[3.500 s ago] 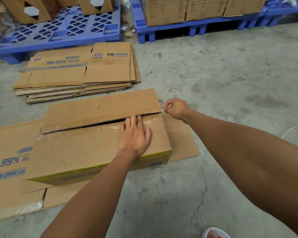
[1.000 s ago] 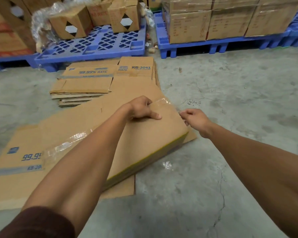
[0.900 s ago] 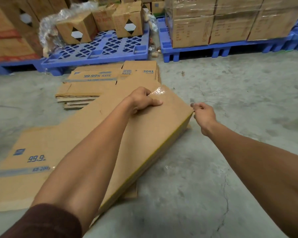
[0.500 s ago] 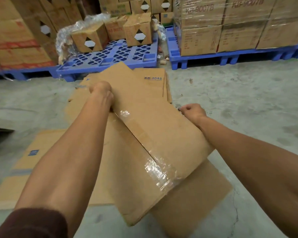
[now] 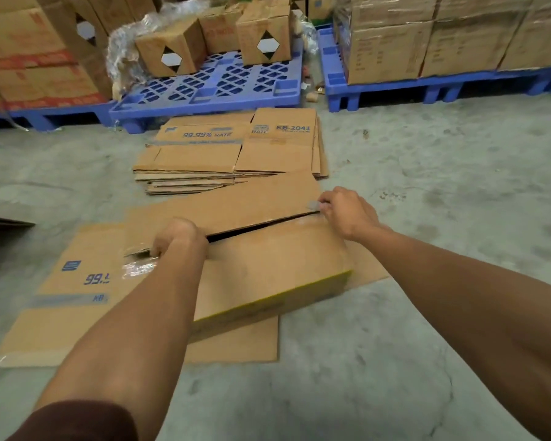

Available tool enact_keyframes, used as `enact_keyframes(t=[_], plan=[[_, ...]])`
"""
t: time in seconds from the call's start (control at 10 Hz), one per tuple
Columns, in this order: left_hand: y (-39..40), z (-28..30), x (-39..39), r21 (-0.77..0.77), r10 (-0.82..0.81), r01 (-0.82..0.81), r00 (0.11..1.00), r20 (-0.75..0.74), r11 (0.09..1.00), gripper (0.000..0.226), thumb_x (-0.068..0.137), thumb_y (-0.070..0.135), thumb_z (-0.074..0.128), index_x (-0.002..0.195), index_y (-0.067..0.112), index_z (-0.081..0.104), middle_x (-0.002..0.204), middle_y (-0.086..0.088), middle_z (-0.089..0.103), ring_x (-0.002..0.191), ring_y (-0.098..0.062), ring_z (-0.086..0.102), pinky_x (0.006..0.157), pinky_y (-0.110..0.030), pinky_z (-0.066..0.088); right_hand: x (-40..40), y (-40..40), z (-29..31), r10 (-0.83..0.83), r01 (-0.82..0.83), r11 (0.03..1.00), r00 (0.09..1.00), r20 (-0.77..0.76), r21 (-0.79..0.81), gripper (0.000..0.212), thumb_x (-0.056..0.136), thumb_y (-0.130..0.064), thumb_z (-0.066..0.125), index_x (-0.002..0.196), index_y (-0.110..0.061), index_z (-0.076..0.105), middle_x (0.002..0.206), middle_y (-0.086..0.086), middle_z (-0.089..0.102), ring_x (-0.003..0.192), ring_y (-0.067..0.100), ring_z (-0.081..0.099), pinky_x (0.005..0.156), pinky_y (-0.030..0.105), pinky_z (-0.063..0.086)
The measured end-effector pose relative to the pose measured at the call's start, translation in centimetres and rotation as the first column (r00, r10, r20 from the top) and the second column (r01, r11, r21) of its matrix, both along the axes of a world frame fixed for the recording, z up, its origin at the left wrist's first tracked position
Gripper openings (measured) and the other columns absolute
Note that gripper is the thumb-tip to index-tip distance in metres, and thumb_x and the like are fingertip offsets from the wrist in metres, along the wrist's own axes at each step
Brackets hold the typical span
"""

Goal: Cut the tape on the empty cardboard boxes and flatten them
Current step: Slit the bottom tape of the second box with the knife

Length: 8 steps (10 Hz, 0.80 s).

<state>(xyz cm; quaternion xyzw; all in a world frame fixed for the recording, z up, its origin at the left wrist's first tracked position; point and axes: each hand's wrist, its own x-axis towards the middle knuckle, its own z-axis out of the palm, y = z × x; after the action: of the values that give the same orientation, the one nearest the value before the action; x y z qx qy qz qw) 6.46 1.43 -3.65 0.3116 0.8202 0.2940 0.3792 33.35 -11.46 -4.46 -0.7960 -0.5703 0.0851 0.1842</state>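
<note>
The cardboard box (image 5: 268,265) lies low on the concrete floor (image 5: 427,361) again, its long slit open along the top; half a second ago it was lifted and tilted up between the arms, with its taped underside showing. The left hand (image 5: 175,237) now has its fingers curled over the near flap's edge at the left end of the slit, beside a crumpled bit of clear tape (image 5: 137,268), where before it gripped the raised far corner. The right hand (image 5: 344,211) has come to the right end of the slit and pinches something small and grey there; I cannot tell whether it is a blade or a scrap of tape. The box rests on a flattened carton (image 5: 61,297) printed with blue lettering, spread out to the left and front.

Just beyond, toward the far side of the floor, a stack of flattened boxes (image 5: 229,151) sits marked "99.99% RATE" and "KB-2041". Behind it a blue plastic pallet (image 5: 210,90) carries a few small cartons with diamond labels (image 5: 264,33) and some loose plastic wrap. To the right, another blue pallet (image 5: 427,87) holds large wrapped cartons. The floor is grey, stained and cracked near the front. A dark maroon sleeve (image 5: 77,421) shows at the left upper arm.
</note>
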Motion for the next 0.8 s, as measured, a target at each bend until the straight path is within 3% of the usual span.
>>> enact_keyframes(t=[0.1,0.2,0.3,0.4,0.5,0.6,0.7,0.8], plan=[[-0.3,-2.6,0.7,0.134,0.123,-0.152,0.971,0.203,0.979,0.056,0.097,0.024,0.05,0.147,0.004,0.037,0.149,-0.015,0.043,0.135,-0.032,0.044,0.104,-0.037,0.044,0.2,-0.4,-2.0,0.068,-0.064,0.989,0.997,0.024,-0.135,0.032,0.101,-0.018,0.042,0.126,-0.027,0.06,0.13,0.004,0.052,0.117,0.029,0.052,0.088,0.037,0.041],[-0.6,-3.6,0.4,0.123,0.162,-0.197,0.955,0.248,0.973,0.064,0.087,0.025,0.059,0.14,-0.001,0.034,0.141,-0.013,0.049,0.125,-0.032,0.052,0.102,-0.038,0.045,1.3,-0.6,-3.1,-0.095,0.09,0.989,0.995,-0.042,-0.119,0.033,0.1,-0.016,0.044,0.125,-0.029,0.06,0.129,0.007,0.051,0.118,0.031,0.052,0.09,0.038,0.044],[-1.7,-4.6,0.9,0.171,0.188,-0.223,0.961,0.201,0.96,0.066,0.084,0.023,0.064,0.135,-0.004,0.032,0.137,-0.017,0.05,0.122,-0.033,0.053,0.098,-0.032,0.043,1.9,-0.4,-3.5,-0.183,0.141,0.975,0.947,-0.262,-0.169,0.026,0.099,-0.015,0.044,0.113,-0.027,0.062,0.126,0.011,0.053,0.115,0.033,0.052,0.086,0.036,0.044],[-1.8,-4.3,2.2,0.178,0.287,-0.334,0.926,0.245,0.925,0.069,0.083,0.013,0.065,0.14,-0.002,0.027,0.143,-0.018,0.042,0.127,-0.032,0.049,0.104,-0.032,0.041,1.9,-0.7,-3.4,-0.17,0.101,0.981,0.863,-0.476,-0.166,0.019,0.096,-0.014,0.043,0.093,-0.026,0.058,0.112,0.011,0.061,0.096,0.028,0.058,0.07,0.031,0.045],[-2.5,-4.0,4.5,0.195,0.303,-0.363,0.911,0.28,0.911,0.086,0.085,0.008,0.063,0.151,-0.002,0.009,0.154,-0.014,0.024,0.134,-0.03,0.04,0.109,-0.029,0.032,2.2,-1.6,-3.2,-0.179,0.042,0.975,0.735,-0.654,-0.219,0.02,0.095,-0.008,0.043,0.108,-0.012,0.056,0.104,0.01,0.063,0.076,0.032,0.068,0.066,0.04,0.061],[-4.9,-4.3,7.7,0.253,0.15,-0.177,0.981,0.122,0.951,0.083,0.085,0.007,0.062,0.151,-0.004,0.013,0.15,-0.02,0.023,0.132,-0.036,0.038,0.109,-0.034,0.03,2.1,-2.2,-3.6,-0.125,-0.107,0.958,0.679,-0.724,-0.266,0.021,0.097,-0.007,0.046,0.116,-0.011,0.053,0.113,0.01,0.063,0.08,0.035,0.073,0.07,0.04,0.062],[-8.3,-6.3,11.0,0.368,-0.276,0.33,0.942,-0.191,0.869,0.053,0.084,0.006,0.059,0.136,0.003,0.047,0.131,-0.019,0.037,0.116,-0.038,0.046,0.105,-0.038,0.033,2.0,-2.1,-3.6,-0.024,-0.162,0.964,0.737,-0.676,-0.21,0.017,0.098,-0.006,0.05,0.111,-0.01,0.06,0.114,0.012,0.061,0.083,0.03,0.073,0.076,0.041,0.061],[-10.0,-8.5,11.8,0.382,-0.523,0.705,0.704,-0.481,0.597,0.033,0.083,0.003,0.054,0.113,0.011,0.064,0.114,-0.011,0.042,0.104,-0.032,0.047,0.096,-0.038,0.04,2.1,-1.2,-3.2,0.133,-0.167,0.977,0.963,-0.236,-0.132,0.023,0.097,-0.014,0.054,0.116,-0.02,0.066,0.109,0.008,0.058,0.092,0.027,0.062,0.085,0.045,0.054]])
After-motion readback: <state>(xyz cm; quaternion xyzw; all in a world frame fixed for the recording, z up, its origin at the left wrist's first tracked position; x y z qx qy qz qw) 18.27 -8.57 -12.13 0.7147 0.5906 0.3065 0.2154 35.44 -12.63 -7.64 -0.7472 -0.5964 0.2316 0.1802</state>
